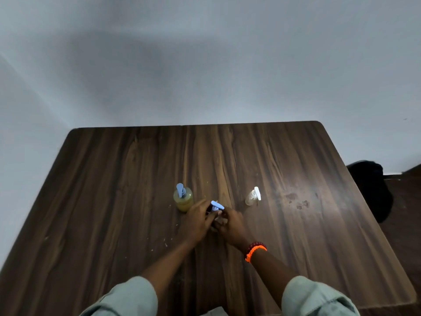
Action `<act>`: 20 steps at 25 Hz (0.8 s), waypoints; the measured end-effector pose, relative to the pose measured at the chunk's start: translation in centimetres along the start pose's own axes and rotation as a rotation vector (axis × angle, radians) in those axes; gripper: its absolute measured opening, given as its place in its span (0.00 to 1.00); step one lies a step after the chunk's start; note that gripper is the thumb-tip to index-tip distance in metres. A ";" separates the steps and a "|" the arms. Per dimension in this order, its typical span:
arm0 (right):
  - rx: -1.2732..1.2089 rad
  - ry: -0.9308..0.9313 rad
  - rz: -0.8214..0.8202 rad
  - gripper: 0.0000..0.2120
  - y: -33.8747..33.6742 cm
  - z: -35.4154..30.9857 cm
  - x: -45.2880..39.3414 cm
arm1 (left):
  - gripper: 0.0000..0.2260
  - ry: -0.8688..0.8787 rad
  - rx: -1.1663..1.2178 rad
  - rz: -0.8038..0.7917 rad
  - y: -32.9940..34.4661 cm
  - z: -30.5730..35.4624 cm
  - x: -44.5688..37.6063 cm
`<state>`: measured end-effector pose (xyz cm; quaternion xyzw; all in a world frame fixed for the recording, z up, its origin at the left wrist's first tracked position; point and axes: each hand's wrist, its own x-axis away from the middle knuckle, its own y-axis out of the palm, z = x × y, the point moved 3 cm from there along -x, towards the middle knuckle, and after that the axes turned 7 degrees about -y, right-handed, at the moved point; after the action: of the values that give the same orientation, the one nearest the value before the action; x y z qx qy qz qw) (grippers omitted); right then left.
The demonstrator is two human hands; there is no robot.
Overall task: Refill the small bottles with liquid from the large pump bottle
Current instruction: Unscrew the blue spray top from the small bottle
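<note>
Where both sets of fingers meet, a small bottle with a blue pump top (216, 207) stands on the table (114, 190). Left hand (197, 221): fingers curled round the bottle's upper part, just under the pump. Right hand (230, 225): fingers curled against its lower body. Just beyond the left fingertips: large pump bottle (183, 198), yellow liquid, blue pump, upright. Beyond the right fingertips, well apart: clear small bottle with a white pump (253, 196). Right wrist: orange band (254, 252).
</note>
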<state>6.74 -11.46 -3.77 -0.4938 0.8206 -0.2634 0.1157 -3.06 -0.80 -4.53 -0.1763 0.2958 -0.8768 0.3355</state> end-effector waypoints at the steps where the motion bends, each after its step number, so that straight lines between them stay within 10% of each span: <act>1: -0.023 -0.007 0.014 0.17 0.3 -0.2 0.4 | 0.11 -0.013 0.016 0.038 -0.1 -0.1 0.4; 10: -0.091 -0.025 0.035 0.17 0.2 -0.7 2.1 | 0.23 -0.076 0.240 -0.101 -0.2 -0.6 3.8; 20: -0.249 0.123 0.009 0.16 2.1 0.1 2.6 | 0.24 -0.331 0.445 0.105 -0.5 -1.2 3.9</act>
<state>3.95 -12.95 -4.88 -0.4837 0.8546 -0.1890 0.0042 -6.69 -2.70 -4.67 -0.2234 0.0461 -0.8609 0.4547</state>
